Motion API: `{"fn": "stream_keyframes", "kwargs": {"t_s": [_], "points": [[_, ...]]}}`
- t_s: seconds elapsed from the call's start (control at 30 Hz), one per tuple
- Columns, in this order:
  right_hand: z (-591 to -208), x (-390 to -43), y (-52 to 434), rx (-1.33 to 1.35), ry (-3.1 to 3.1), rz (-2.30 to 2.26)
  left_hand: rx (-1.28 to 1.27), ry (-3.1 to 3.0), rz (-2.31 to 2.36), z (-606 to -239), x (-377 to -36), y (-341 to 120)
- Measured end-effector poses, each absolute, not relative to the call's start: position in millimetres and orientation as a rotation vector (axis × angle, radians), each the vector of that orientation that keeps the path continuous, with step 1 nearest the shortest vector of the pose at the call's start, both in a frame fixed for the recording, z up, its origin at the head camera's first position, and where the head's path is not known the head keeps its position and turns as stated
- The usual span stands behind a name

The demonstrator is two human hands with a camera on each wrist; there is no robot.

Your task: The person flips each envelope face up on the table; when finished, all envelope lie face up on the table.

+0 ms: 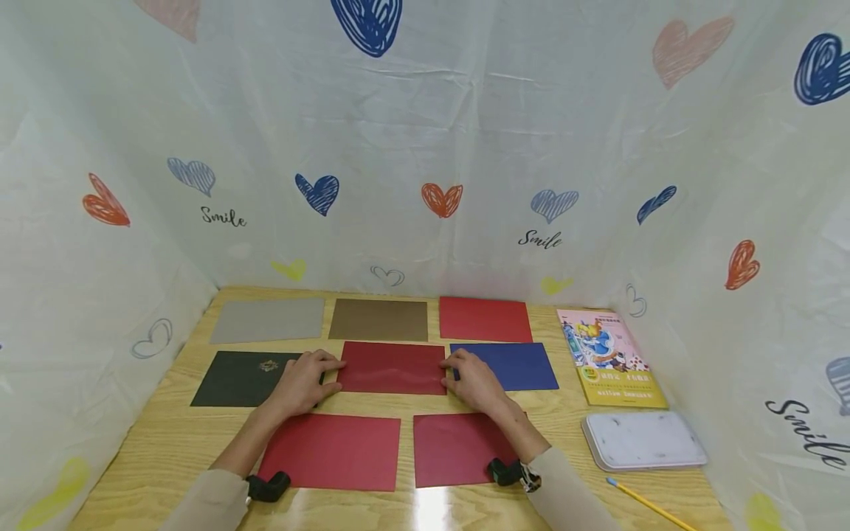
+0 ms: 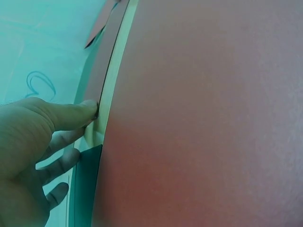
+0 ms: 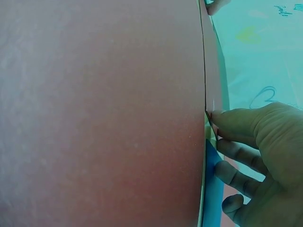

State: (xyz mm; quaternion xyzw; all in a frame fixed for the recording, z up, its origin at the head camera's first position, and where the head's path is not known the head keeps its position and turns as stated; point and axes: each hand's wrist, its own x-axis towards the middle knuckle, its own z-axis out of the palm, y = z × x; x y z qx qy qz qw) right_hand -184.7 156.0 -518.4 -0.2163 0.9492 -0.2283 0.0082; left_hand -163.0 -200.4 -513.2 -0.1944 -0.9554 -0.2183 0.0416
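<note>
Dark red card [image 1: 395, 369] is at the middle of the wooden table [image 1: 166, 457], between the two hands. Left hand [image 1: 299, 385] is at its 9 o'clock edge and right hand [image 1: 478, 383] is at its 3 o'clock edge; each one pinches the edge narrowly between thumb and fingers. Whether the card touches the table, I cannot tell.

Around this card, the other cards lie flat. At 12 o'clock is the brown card [image 1: 378, 320], at 10 o'clock the grey card [image 1: 267, 321], and at 2 o'clock the bright red card [image 1: 485, 320]. At 9 o'clock is the green card [image 1: 229, 378], its right end partly covered by the left hand. At 3 o'clock is the blue card [image 1: 514, 365], its left end partly behind the right hand. Two more reddish cards lie nearer to the person, one at 7 o'clock [image 1: 345, 451] and one at 5 o'clock [image 1: 451, 450], each partly under a forearm.

Farther toward 3 o'clock is a book [image 1: 611, 361], with a white box [image 1: 645, 441] just below it and a yellow pencil [image 1: 647, 504] at 4 o'clock.
</note>
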Motion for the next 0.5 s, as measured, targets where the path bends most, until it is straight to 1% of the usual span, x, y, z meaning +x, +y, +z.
{"fn": "stream_keyframes", "kwargs": {"t_s": [0.5], "points": [[-520.1, -184.8, 157.2, -0.683, 2.953, -0.724, -0.611, -2.921, -0.679, -513.5, -161.7, -202.0]]}}
